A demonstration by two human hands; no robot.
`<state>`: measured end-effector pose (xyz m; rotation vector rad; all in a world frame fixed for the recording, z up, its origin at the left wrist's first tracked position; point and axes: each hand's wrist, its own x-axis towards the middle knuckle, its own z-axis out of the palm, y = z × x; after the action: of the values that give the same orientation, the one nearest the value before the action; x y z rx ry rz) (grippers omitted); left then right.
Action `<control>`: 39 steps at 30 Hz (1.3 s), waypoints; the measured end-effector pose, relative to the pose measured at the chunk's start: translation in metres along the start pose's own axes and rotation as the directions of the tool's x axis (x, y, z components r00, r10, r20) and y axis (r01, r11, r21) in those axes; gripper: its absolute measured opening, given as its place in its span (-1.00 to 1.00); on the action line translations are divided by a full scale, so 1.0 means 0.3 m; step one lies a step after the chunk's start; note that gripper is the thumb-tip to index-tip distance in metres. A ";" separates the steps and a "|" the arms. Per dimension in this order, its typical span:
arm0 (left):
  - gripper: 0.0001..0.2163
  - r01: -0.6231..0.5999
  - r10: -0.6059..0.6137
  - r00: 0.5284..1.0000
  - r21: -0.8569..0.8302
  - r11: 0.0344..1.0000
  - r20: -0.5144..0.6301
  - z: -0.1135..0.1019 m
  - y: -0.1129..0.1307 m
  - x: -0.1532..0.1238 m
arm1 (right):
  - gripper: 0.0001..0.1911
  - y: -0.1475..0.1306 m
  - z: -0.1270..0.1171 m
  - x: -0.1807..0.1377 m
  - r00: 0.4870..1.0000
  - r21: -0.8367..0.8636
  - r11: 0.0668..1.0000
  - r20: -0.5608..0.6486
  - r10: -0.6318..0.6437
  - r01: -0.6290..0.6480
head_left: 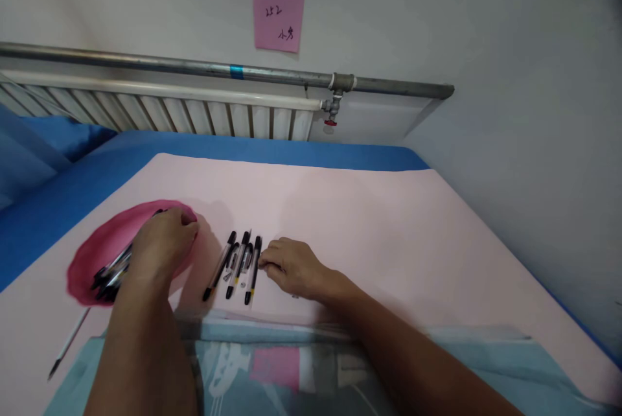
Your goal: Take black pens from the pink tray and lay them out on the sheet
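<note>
My left hand (pixel 165 241) reaches over a pink oval basket (pixel 80 267) on the left, its fingers curled inside the rim. Whatever those fingers hold is hidden. Black-and-clear pens (pixel 114 273) lie piled in the basket beneath it. Three long pens with black caps lie side by side in front of me: a left pen (pixel 221 265), a middle pen (pixel 238 267) and a right pen (pixel 253 270). Loose black pen caps (pixel 247 257) and small bits lie between them. My right hand (pixel 290 267) rests just beside the right pen, fingertips drawn together; I cannot make out anything in them.
A thin white pen refill (pixel 69 345) lies below the basket. The pink table covering (pixel 389 234) sits over a blue surface (pixel 291 153). Behind are a radiator (pixel 233 119), a metal pipe (pixel 170 66) and a wall with a pink note (pixel 278 14). Blue cloth (pixel 29 150) hangs at left.
</note>
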<state>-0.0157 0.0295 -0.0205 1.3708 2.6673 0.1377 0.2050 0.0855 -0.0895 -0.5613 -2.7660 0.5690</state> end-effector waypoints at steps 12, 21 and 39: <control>-0.79 -0.028 0.014 0.991 0.102 0.994 0.133 0.018 0.007 0.018 | -0.84 0.001 0.000 0.001 1.000 -0.003 1.000 0.010 0.007 -0.007; -0.76 0.043 -0.043 0.999 0.030 0.999 0.002 -0.015 0.019 -0.010 | -0.83 0.001 0.008 -0.003 1.000 -0.001 1.000 -0.009 0.004 -0.004; -0.72 0.087 -0.086 0.995 0.018 0.996 -0.044 -0.014 -0.021 0.005 | -0.82 0.000 0.003 -0.001 1.000 -0.005 1.000 0.011 0.020 -0.020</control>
<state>-0.0223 0.0272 -0.0176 1.2692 2.7654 0.1332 0.2049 0.0850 -0.0903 -0.5891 -2.7758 0.5708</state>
